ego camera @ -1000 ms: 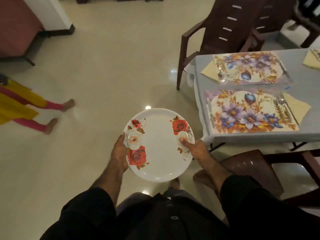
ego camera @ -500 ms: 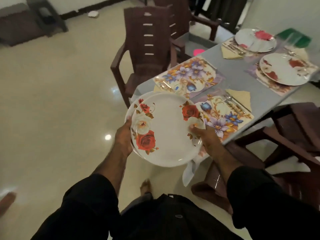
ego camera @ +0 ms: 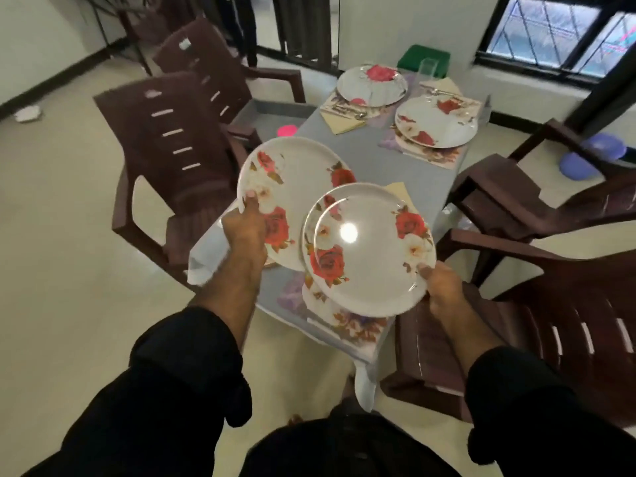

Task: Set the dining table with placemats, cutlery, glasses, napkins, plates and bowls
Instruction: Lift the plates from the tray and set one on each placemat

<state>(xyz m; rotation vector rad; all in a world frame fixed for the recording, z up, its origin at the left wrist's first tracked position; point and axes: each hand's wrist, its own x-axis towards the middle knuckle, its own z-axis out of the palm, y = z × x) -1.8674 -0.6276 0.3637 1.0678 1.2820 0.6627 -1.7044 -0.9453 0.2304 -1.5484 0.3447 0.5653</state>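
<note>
**Two plates over the near end of the table, one in each grip**

The table [ego camera: 389, 166], under a grey cloth, runs away from the person toward the window; its far end already carries two plates on their placemats. The near end lies directly beneath the hands, and only the near right placemat [ego camera: 347, 321] shows, peeking out below the plates; whatever lies at the near left place is hidden behind them.

The left plate [ego camera: 292, 187] is held out over the near left side of the table, tilted toward the camera. The right plate [ego camera: 370, 249] hangs just above the visible placemat and overlaps the left plate's lower edge, in front of it.

The left hand [ego camera: 244, 232] pinches its plate at the near left rim, thumb on top. The right hand [ego camera: 440, 290] pinches its plate at the near right rim, thumb on top too. Judging by this, the right hand is nearer its spot: a short drop onto the mat.
</note>
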